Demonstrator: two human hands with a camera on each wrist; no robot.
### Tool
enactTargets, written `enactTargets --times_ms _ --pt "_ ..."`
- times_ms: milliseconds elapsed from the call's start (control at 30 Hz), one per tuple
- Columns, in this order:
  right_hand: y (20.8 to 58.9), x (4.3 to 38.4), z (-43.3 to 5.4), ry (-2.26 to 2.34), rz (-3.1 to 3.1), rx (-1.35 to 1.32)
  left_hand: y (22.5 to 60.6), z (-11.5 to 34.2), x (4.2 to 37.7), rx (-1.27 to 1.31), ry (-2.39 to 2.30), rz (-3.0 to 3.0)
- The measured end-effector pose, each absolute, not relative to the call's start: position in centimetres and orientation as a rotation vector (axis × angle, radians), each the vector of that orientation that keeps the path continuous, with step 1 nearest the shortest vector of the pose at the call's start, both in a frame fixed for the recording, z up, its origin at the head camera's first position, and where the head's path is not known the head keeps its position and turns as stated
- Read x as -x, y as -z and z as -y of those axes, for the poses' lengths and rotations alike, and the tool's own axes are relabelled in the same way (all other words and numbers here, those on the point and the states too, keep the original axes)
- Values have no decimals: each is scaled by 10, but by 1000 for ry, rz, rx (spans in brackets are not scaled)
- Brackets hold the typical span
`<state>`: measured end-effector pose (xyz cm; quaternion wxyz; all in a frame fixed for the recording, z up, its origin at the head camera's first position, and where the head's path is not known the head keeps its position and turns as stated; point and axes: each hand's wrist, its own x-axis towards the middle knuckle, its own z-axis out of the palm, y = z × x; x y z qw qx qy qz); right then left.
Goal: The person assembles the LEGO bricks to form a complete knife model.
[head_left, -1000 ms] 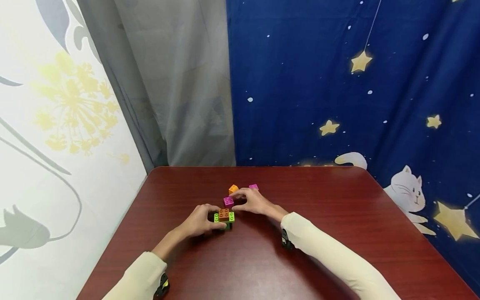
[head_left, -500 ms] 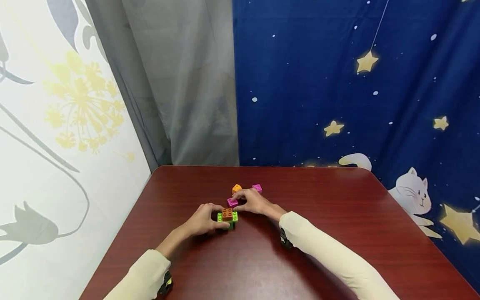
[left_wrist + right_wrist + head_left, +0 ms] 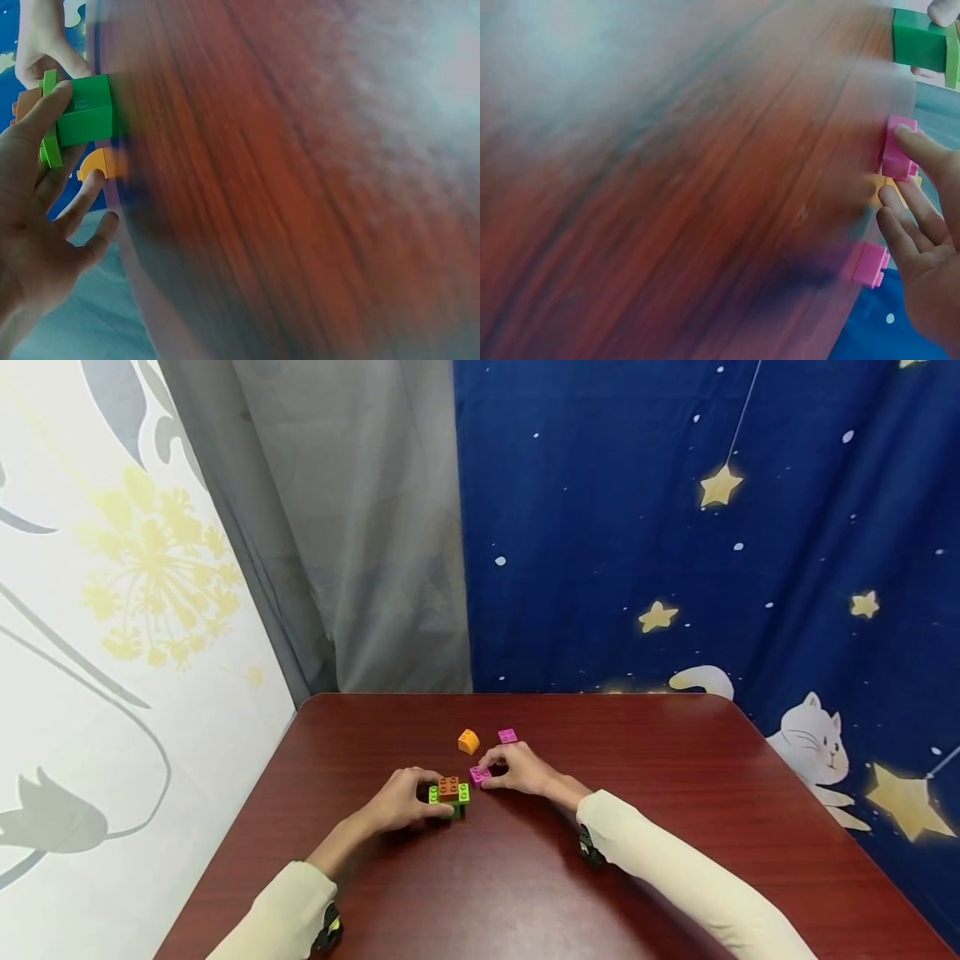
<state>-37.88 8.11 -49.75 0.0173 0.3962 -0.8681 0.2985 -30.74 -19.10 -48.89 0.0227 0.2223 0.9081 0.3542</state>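
Note:
My left hand grips a small stack of toy building blocks from its left side, thumb in front and fingers behind. On top of the stack is a brown block, over a wider lime green block. Beneath them, a dark green block shows plainly in the left wrist view. Just right of the stack, my right hand pinches a pink block between thumb and fingers, low at the table. The right wrist view has the thumb on that pink block.
Behind the hands, an orange block with a curved side lies on the dark red table. A second pink block sits to its right, beyond the right hand. Curtains hang past the table's far edge, and a patterned white wall borders the left.
The right hand has taken hold of the nearer pink block and shifted it right and a little toward me, away from the orange block. The left hand and its stack stay put.

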Motion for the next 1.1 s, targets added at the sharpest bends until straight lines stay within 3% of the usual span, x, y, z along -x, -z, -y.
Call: enactTargets --times_ms 533,1100 --pt "467 364 -107 -1067 2620 -1190 491 181 316 -723 -1118 -2824" --pt "446 349 -75 -1172 2516 -1287 489 176 322 -734 -1111 -2798"
